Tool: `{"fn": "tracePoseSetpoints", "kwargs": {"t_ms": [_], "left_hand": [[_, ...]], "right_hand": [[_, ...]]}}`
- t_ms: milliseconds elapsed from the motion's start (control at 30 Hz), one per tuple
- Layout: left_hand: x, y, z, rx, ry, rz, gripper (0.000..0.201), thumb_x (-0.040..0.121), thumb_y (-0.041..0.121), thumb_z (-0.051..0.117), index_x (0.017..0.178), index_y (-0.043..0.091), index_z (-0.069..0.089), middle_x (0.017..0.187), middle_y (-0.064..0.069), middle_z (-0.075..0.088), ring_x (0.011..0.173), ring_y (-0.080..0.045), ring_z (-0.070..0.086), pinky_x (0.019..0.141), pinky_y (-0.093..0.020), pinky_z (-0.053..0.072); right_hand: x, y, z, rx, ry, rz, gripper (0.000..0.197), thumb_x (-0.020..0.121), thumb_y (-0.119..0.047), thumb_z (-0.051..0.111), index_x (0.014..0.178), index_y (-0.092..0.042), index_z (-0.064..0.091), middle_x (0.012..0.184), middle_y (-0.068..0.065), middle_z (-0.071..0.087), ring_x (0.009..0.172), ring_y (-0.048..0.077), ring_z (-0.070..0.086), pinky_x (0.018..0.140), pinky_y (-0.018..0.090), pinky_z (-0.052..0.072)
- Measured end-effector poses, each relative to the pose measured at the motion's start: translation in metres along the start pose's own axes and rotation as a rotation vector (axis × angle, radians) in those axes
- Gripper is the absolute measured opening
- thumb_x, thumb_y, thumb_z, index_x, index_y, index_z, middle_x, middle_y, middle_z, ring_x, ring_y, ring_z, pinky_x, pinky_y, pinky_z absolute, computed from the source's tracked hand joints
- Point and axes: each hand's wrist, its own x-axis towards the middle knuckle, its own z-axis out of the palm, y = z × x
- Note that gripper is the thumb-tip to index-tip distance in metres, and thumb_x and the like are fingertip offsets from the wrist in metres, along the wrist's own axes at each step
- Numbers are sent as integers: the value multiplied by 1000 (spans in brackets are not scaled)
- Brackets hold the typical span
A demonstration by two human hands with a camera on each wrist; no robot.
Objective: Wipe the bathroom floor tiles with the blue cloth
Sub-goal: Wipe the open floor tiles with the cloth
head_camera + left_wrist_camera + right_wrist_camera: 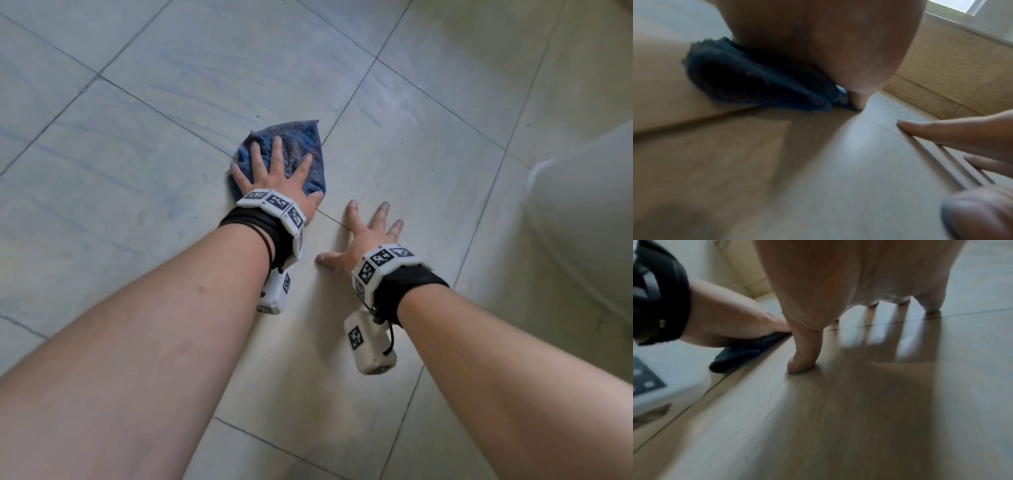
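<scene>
A crumpled blue cloth (298, 144) lies on the pale floor tiles (191, 75) in the middle of the head view. My left hand (274, 174) presses flat on it with fingers spread straight; the palm covers the cloth's near part. In the left wrist view the cloth (748, 81) bulges out from under the heel of that hand. My right hand (363, 233) rests on the bare tile just right of the cloth, fingers splayed and holding nothing. Its thumb (803, 356) and fingertips touch the floor, with the cloth (740, 353) to the left.
Grey grout lines (352, 92) cross the floor diagonally. Faint bluish streaks mark the tiles at the left. A pale rounded shape (589, 219), perhaps my knee, fills the right edge. A tiled wall base (941, 68) rises beyond the hands.
</scene>
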Motion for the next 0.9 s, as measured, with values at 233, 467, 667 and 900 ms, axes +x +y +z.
{"fn": "tracePoseSetpoints", "kwargs": {"t_ms": [233,467,667,900], "left_hand": [[6,7,-3,-4,-45,-14,72,97,66,32,155,44,-6,162,-7,-26,147,-40,-23,112,-70,-6],[10,11,-9,4,-110,-45,74,97,69,28,154,45,-11,161,-6,-31,147,-41,-24,112,-71,-5],[10,12,-7,19,-107,-58,73,96,70,27,154,46,-10,161,-4,-30,147,-41,-24,112,-70,-6],[18,24,-13,53,-123,-88,73,96,69,26,154,45,-10,161,-8,-31,146,-43,-24,113,-69,-5]], "right_hand": [[-1,-2,-3,-28,-6,34,116,73,-62,73,150,-48,-12,156,4,-34,144,41,-24,118,59,12],[-2,-5,-8,-10,-58,39,118,72,-61,75,149,-48,-14,154,4,-39,142,43,-27,115,62,13],[12,2,-17,4,-32,-15,108,76,-62,71,149,-52,-8,156,1,-36,144,41,-25,114,62,9],[47,3,-52,10,-9,-69,120,66,-65,77,149,-52,-8,155,-2,-37,142,41,-30,113,66,7]]}}
